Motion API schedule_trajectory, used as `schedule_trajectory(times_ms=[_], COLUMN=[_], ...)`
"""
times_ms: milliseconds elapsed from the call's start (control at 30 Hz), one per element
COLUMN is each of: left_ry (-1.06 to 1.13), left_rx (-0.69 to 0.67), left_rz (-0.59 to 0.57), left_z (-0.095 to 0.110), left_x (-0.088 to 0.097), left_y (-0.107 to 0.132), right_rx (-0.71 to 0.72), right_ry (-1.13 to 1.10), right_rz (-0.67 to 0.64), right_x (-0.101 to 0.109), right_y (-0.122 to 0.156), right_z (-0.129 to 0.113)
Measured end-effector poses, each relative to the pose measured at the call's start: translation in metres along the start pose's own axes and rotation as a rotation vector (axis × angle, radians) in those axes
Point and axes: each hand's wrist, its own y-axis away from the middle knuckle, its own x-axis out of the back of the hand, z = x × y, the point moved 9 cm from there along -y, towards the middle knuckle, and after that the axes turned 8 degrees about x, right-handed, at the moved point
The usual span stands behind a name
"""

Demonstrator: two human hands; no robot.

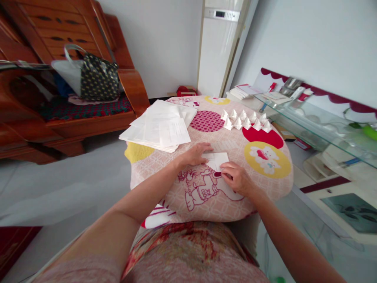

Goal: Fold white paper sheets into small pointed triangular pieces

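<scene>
A small folded white paper [217,159] lies on the round table's patterned cloth in front of me. My left hand [196,154] is at its left side, with the thumb on the paper's edge and the fingers bent around its upper left corner. At the lower right edge of the paper, my right hand [236,177] has its thumb and fingertips closed in a pinch. Just behind the paper lies a thin printed strip [224,145]. Farther back on the right, several pointed folded paper pieces [246,124] stand in two rows.
A loose stack of white sheets [160,127] covers the table's back left. On the right, close to the table, is a glass shelf [318,122] with papers and small items. A wooden bench [100,122] at the left carries a dotted black bag [100,76].
</scene>
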Motion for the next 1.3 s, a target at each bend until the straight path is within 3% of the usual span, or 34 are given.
schedule_trajectory(times_ms=[100, 333, 500, 667, 733, 867, 967, 1067, 1300], left_ry=[-0.001, -0.02, -0.017, -0.053, -0.072, -0.068, -0.013, 0.03, 0.032], left_rx=[0.007, 0.0, -0.014, -0.062, -0.102, -0.18, -0.245, -0.284, -0.306], left_rz=[0.007, 0.006, 0.017, 0.134, 0.097, -0.001, -0.037, -0.061, -0.082], left_z=[0.0, 0.001, 0.006, 0.032, 0.046, 0.063, 0.068, 0.069, 0.072], left_x=[-0.001, -0.001, 0.004, 0.015, 0.011, 0.003, 0.003, 0.003, 0.001], left_y=[0.0, 0.001, 0.001, 0.008, 0.013, 0.024, 0.034, 0.043, 0.052], right_rx=[-0.013, 0.093, 0.054, 0.055, 0.058, -0.007, -0.086, -0.166, -0.217], right_ry=[0.085, 0.269, 0.28, 0.292, 0.293, 0.137, -0.076, -0.224, -0.238], right_rz=[0.043, -0.118, -0.081, -0.097, -0.115, -0.053, 0.044, 0.058, 0.047], right_x=[0.004, -0.012, -0.006, -0.007, -0.008, -0.002, 0.008, 0.013, 0.009], right_y=[0.004, -0.004, -0.004, -0.002, -0.001, 0.0, 0.0, -0.001, -0.02], right_z=[0.006, 0.004, 0.022, 0.016, 0.009, 0.009, 0.024, 0.039, 0.05])
